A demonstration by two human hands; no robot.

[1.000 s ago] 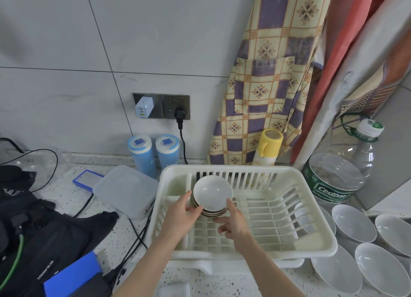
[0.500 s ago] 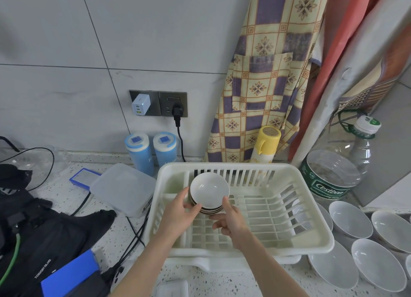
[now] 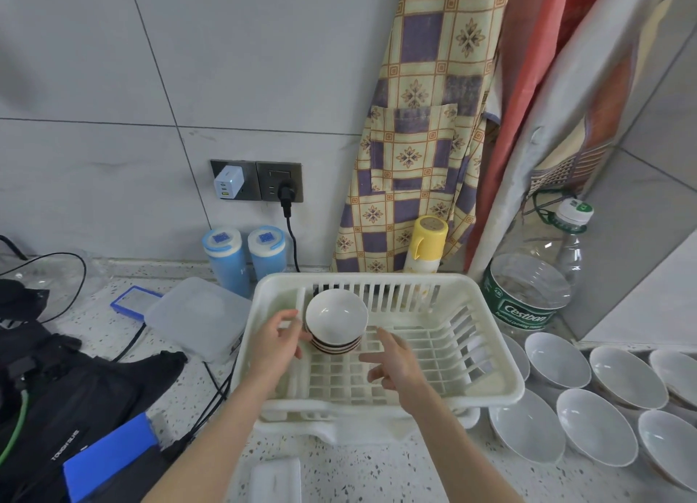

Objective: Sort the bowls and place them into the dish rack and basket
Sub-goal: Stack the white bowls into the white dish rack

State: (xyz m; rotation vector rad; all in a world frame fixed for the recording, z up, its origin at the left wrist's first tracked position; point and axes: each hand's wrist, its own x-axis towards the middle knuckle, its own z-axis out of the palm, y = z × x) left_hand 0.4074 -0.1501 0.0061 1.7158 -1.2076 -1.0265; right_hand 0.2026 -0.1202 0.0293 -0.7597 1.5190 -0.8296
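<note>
The stack of small white ceramic bowls [image 3: 335,323] leans tilted in the white plastic dish rack [image 3: 486,370]'s back-left corner; the right hand [image 3: 396,363] has let go, fingers spread, while the left hand [image 3: 277,342] still touches its side, fingers loosely curled

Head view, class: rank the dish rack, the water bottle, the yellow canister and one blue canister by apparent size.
1. Dish rack
2. Water bottle
3. Yellow canister and blue canister look alike; the rack partly hides both, so no ranking.

Bright, even light; wide-angle edge distortion
</note>
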